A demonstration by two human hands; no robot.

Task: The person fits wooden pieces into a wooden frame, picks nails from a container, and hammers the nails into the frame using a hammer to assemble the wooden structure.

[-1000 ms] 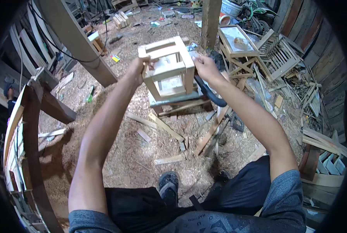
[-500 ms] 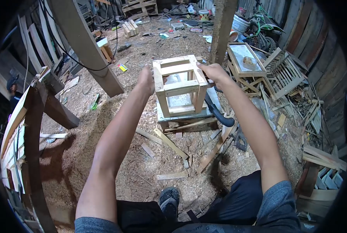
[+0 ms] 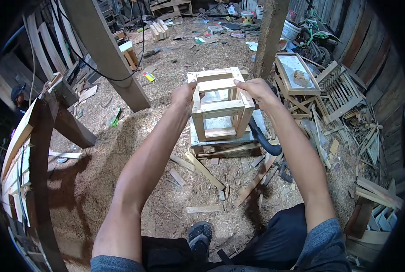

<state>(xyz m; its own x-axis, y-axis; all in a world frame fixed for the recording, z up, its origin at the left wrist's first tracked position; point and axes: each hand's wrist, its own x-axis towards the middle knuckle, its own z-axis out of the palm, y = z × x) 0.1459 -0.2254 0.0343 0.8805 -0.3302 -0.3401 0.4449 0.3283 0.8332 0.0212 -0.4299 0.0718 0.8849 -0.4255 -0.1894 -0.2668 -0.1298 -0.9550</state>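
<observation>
A small box-shaped wooden frame (image 3: pixel 223 106), made of pale slats joined to corner posts, stands upright between my hands. My left hand (image 3: pixel 183 94) grips its left side near the top, thumb on the upper edge and fingers mostly hidden behind. On the opposite side, my right hand (image 3: pixel 257 89) holds the top right rail with its thumb resting on the wood. Under the frame is a low worktable (image 3: pixel 196 137) with a pale, worn top; whether the frame touches it I cannot tell. A black curved handle (image 3: pixel 267 144) sticks out beside the frame's lower right.
Wood offcuts (image 3: pixel 204 171) and shavings litter the floor before my feet. A thick post (image 3: pixel 107 54) rises at left, another post (image 3: pixel 269 41) behind the frame. At right lie a framed panel (image 3: pixel 297 75) and a slatted piece (image 3: pixel 343 97). A person (image 3: pixel 19 97) is at far left.
The whole view has shifted slightly, so things appear further right and a little lower. My left thumb now shows on the frame's top edge. Both hands keep hold of the frame.
</observation>
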